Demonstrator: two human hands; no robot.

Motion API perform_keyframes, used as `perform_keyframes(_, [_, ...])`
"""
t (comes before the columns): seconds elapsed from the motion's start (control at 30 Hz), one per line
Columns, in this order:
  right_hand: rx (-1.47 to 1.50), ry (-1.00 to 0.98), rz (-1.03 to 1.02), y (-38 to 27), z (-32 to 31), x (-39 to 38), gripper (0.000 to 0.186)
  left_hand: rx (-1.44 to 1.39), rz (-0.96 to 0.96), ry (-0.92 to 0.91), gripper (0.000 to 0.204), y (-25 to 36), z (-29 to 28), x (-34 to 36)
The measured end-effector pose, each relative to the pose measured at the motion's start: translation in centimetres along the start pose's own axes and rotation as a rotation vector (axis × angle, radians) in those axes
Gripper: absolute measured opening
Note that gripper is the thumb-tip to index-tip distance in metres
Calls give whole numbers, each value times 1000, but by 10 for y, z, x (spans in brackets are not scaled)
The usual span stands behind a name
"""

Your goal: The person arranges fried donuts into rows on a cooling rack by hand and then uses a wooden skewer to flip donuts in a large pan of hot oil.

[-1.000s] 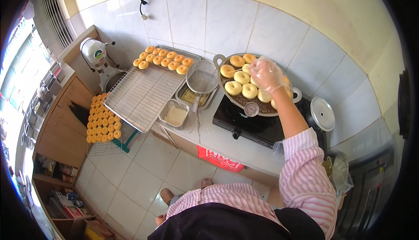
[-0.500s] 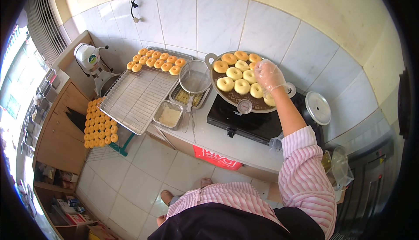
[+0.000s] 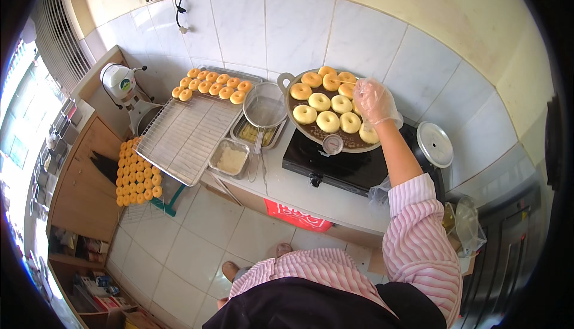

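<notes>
My right hand (image 3: pixel 375 103), in a clear plastic glove, is closed round a thin stick (image 3: pixel 342 81) over the right side of a wide round pan (image 3: pixel 287 104). The stick's tip reaches left over the doughnuts at the back. Golden-topped doughnuts (image 3: pixel 311 79) float in the oil at the back and left; pale-topped doughnuts (image 3: pixel 327 122) fill the middle and front. My hand hides part of the pan's right side. A round dial thermometer (image 3: pixel 332 145) sits at the front rim. Only a sliver of my left hand (image 3: pixel 222 302) shows low beside my body, its fingers hidden.
The pan stands on a black stove (image 3: pixel 323 170). Left of it are a mesh strainer (image 3: pixel 265 105), a tray of pale powder (image 3: pixel 230 159) and a wire rack (image 3: pixel 185 131) with fried doughnuts (image 3: pixel 226 93). A lower rack holds more doughnuts (image 3: pixel 139 173). A metal lid (image 3: pixel 434 145) stands right.
My right hand has shifted slightly right. A doughnut near the back that showed a pale top now appears golden side up, and the back doughnuts have shifted. My left hand shows less.
</notes>
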State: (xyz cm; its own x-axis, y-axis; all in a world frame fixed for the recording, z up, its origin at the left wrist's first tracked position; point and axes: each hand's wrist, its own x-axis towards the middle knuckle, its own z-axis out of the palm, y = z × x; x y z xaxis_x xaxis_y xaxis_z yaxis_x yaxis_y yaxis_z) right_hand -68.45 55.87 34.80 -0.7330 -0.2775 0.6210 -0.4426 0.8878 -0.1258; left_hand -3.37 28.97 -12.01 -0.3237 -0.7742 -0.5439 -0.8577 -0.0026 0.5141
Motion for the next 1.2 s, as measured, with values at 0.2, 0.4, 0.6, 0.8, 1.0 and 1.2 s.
perform_keyframes(0.2, [-51,-61,-26,6,7,-2,20,-4,20,-23,30,2,-2,5])
perform_keyframes(0.4, [-93,-15,111,22,23,15,27,-7,34,-34,30,3,-3,8])
perform_keyframes(0.6, [40,-199,286,18,6,15,25,-9,31,-33,30,0,-8,7])
perform_keyframes(0.8, [-3,-115,243,8,-31,19,25,-7,18,-43,30,-3,-6,4])
perform_keyframes(1.0, [76,-110,212,-9,-57,3,23,2,29,-53,30,2,-6,8])
perform_keyframes(1.2, [73,-85,190,-14,-76,-34,24,-7,39,-58,30,4,-6,12])
